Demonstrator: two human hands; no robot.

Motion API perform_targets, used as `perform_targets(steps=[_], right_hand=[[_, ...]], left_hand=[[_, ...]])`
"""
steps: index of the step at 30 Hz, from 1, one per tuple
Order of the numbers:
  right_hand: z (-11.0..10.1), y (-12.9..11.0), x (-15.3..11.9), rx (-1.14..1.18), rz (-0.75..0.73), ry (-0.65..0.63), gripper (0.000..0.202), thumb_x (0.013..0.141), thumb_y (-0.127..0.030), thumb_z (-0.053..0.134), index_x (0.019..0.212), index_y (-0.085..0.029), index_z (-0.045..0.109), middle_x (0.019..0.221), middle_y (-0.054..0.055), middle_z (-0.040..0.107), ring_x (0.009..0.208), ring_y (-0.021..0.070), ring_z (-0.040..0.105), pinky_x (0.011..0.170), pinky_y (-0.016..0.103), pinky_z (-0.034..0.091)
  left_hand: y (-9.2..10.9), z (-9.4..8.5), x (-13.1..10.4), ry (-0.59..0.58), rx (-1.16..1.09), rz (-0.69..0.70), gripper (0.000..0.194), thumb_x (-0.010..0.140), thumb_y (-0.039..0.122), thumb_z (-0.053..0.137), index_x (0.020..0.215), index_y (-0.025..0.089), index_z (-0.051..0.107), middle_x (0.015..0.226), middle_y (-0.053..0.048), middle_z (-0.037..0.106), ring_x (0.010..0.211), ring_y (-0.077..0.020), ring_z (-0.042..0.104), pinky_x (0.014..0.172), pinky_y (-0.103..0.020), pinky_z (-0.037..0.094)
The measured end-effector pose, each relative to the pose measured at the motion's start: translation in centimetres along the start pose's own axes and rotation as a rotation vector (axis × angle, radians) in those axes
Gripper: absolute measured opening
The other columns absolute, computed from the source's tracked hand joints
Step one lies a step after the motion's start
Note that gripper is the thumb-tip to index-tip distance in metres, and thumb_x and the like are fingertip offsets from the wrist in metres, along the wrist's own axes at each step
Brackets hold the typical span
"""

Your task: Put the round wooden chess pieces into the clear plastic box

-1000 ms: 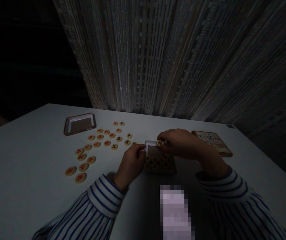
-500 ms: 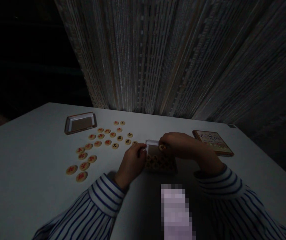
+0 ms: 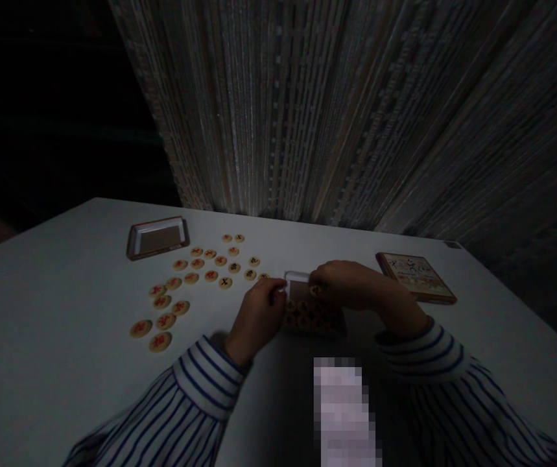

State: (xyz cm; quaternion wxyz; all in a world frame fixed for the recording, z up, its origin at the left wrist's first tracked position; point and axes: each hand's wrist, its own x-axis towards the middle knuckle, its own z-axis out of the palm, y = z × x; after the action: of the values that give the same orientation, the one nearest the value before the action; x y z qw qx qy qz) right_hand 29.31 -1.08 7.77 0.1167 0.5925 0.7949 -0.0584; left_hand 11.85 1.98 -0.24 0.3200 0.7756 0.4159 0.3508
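Note:
A small open box (image 3: pixel 299 290) stands on the table before me, with several round xiangqi pieces (image 3: pixel 303 320) in rows across its near part; its far part shows bare brown bottom. My left hand (image 3: pixel 259 312) is closed on the box's left wall, thumb near the rim. Over the box's far right corner, my right hand (image 3: pixel 349 285) pinches one xiangqi piece (image 3: pixel 314 290), partly covered by the fingers. The box's right side is hidden under that hand.
Loose xiangqi pieces (image 3: pixel 191 278), red- and black-marked, lie scattered left of the box. Beyond them sits an open shallow tray-like box part (image 3: pixel 157 239). A printed box lid (image 3: pixel 415 275) lies at the right. A string curtain (image 3: pixel 268 130) hangs behind the white table (image 3: pixel 64 279).
My right hand has lowered the pinched piece slightly toward the box, and its fingers now cover more of it. My left hand keeps its hold on the box.

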Motion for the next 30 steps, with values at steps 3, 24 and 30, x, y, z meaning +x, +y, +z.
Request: perform_targets(steps=[3, 24, 30], right_hand=[[0.27, 0.14, 0.15, -0.009, 0.003, -0.009, 0.023, 0.078, -0.024, 0.048, 0.092, -0.018, 0.066, 0.089, 0.008, 0.067, 0.08, 0.0192, 0.06, 0.059, 0.026, 0.038], [0.4, 0.13, 0.23, -0.049, 0.014, -0.039, 0.024, 0.077, -0.022, 0.048, 0.091, -0.019, 0.067, 0.083, 0.009, 0.067, 0.074, 0.0201, 0.062, 0.057, 0.027, 0.039], [0.47, 0.24, 0.3, -0.05, -0.018, -0.039, 0.025, 0.075, -0.022, 0.047, 0.09, -0.019, 0.067, 0.081, 0.009, 0.067, 0.074, 0.0202, 0.062, 0.057, 0.027, 0.038]], left_hand=[[-0.11, 0.05, -0.06, 0.008, -0.001, 0.007, 0.023, 0.076, 0.013, 0.046, 0.092, 0.015, 0.062, 0.087, -0.007, 0.065, 0.082, -0.0177, 0.061, 0.075, -0.031, 0.049], [0.03, -0.08, -0.06, 0.009, 0.026, 0.007, 0.022, 0.076, 0.013, 0.047, 0.09, 0.016, 0.064, 0.085, -0.006, 0.066, 0.081, -0.0176, 0.061, 0.074, -0.03, 0.048], [0.04, -0.07, -0.07, -0.006, 0.029, 0.004, 0.022, 0.077, 0.014, 0.046, 0.09, 0.016, 0.064, 0.086, -0.007, 0.066, 0.081, -0.018, 0.061, 0.074, -0.031, 0.048]])
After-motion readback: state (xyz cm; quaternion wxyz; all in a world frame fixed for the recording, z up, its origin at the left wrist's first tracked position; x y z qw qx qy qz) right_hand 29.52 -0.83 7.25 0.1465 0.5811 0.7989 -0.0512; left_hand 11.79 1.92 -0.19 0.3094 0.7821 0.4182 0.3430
